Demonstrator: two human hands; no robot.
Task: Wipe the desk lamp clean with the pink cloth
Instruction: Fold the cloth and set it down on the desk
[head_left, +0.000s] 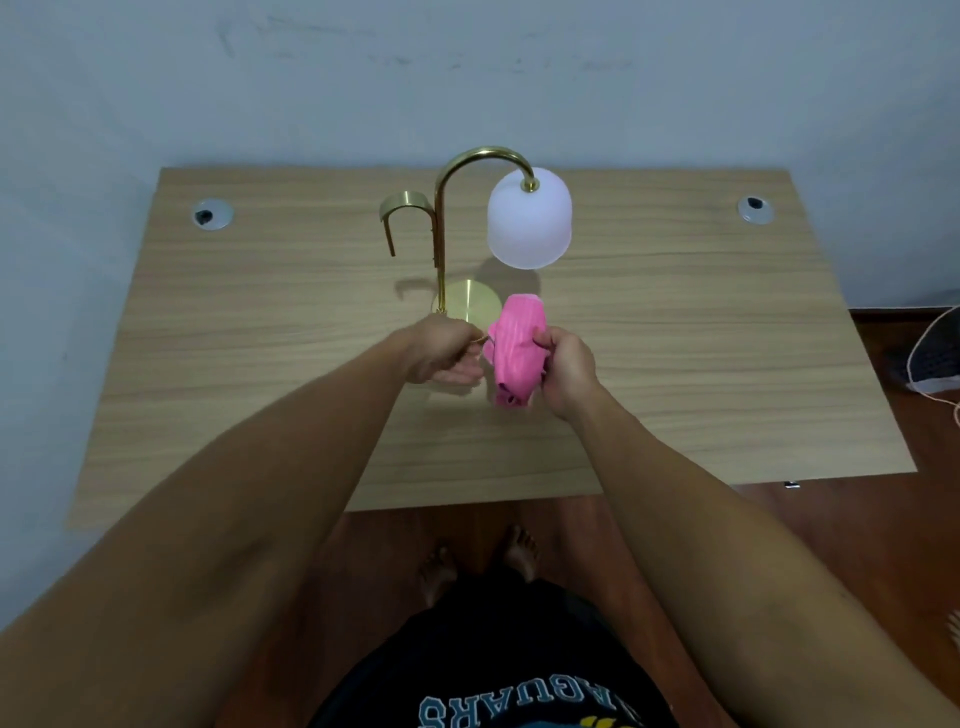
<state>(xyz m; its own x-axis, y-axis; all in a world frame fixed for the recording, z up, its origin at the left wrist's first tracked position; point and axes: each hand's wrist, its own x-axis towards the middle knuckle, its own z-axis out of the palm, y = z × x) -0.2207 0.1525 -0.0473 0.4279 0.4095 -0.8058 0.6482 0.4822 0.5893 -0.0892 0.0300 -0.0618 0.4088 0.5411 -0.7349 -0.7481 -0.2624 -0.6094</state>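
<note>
The right hand (563, 371) is gripping the pink cloth (514, 353), fingers and thumb clamped on its right edge; the cloth is bunched into a long roll, its long axis running from the near side of the desk (727, 338) toward the lamp base (470, 304), the far end overlapping the base's right rim from this view, though whether it is touching the brass I cannot tell. The left hand (444, 353) is sitting just left of the cloth, over the near edge of the base, palm turned toward the cloth and fingers loosely curled, apart rather than pinched; it is not clearly holding anything, and whether its fingertips are brushing the cloth is hard to say. The lamp itself is standing upright beyond both hands; the gold stem (440, 244) is rising from the left side of the base and arching over to the white shade (529, 223), which is hanging above and beyond the base, to its right. So the cloth is lying nearest the base, and the shade lies straight ahead along the cloth's axis; my read is the right hand is the one placed to carry the cloth forward, the left being free to steady the stem.
</note>
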